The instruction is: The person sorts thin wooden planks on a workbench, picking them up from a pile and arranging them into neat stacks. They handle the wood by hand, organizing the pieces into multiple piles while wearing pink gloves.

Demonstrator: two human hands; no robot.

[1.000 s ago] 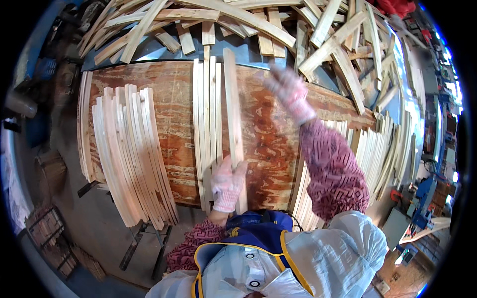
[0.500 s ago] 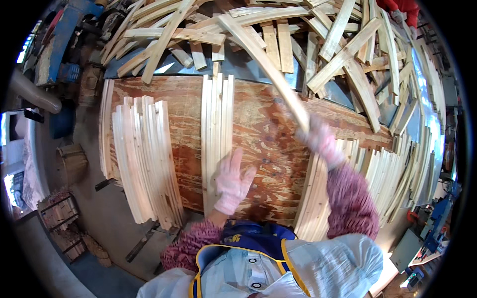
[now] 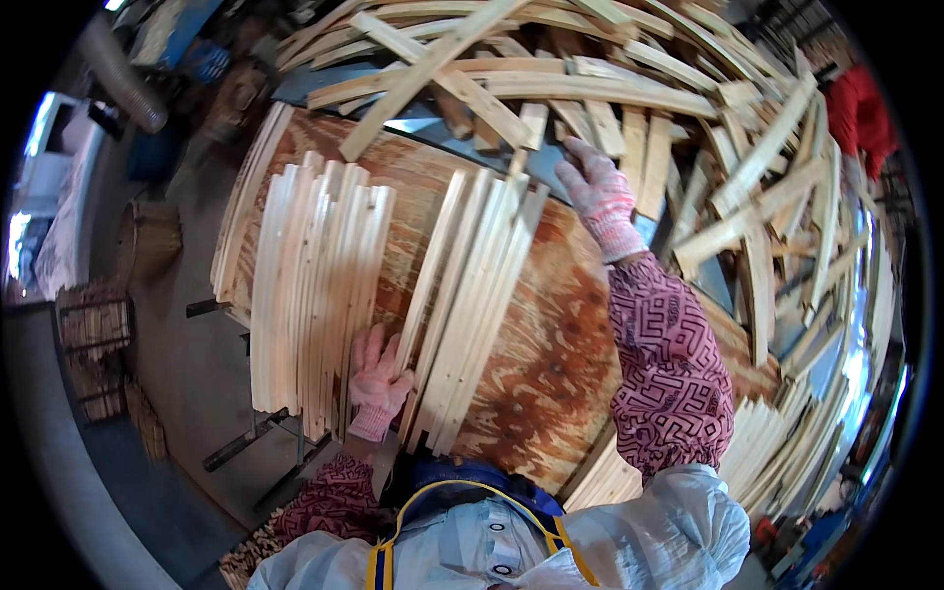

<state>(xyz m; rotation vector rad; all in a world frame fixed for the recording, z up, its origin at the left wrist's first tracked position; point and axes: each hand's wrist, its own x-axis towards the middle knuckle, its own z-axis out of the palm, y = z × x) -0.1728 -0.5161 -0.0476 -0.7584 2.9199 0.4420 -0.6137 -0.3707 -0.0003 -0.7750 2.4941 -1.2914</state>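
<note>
Wooden strips (image 3: 482,305) lie side by side on the brown board (image 3: 556,334), between the hands; left hand (image 3: 381,383) spread, right hand (image 3: 602,197) outstretched by the loose pile (image 3: 610,90), neither seen gripping; the step looks like lining strips up; the next move probably calls for grasping another

Wooden strips (image 3: 477,295) lay across a plywood board (image 3: 551,344).
The open left hand (image 3: 381,379) was by the board's near edge; the open right hand (image 3: 602,197) was at its far edge, beside a jumbled wood heap (image 3: 600,88).
</note>
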